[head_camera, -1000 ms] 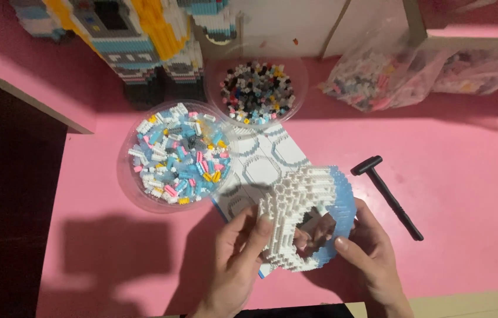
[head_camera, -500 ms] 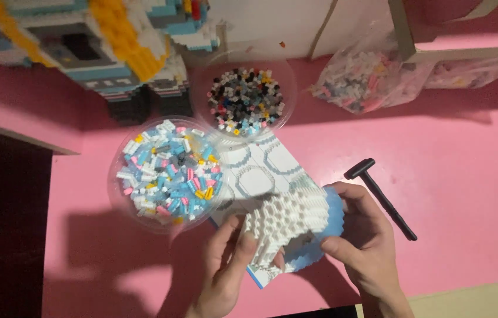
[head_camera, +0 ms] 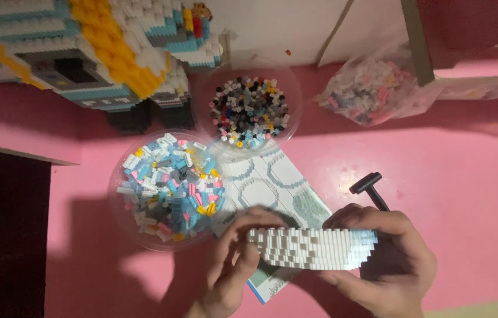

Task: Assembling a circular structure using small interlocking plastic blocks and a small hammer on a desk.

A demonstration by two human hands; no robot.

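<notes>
Both my hands hold a white brick-built piece with a pale blue edge, turned so I see its side as a flat curved slab. My left hand grips its left end and my right hand wraps its right end. Under it lies an open instruction booklet on the pink table. A clear bowl of pastel blue, pink and white small bricks sits just left of my left hand. A second clear bowl of black, grey and mixed bricks stands behind it.
A large brick model in white, yellow and blue fills the back left. A clear bag of bricks lies at the back right by a box. A black tool lies by my right hand. A dark cabinet borders the left.
The white piece has been tipped from showing its hollow top to showing its side. The view has moved closer and the hands have shifted slightly right.
</notes>
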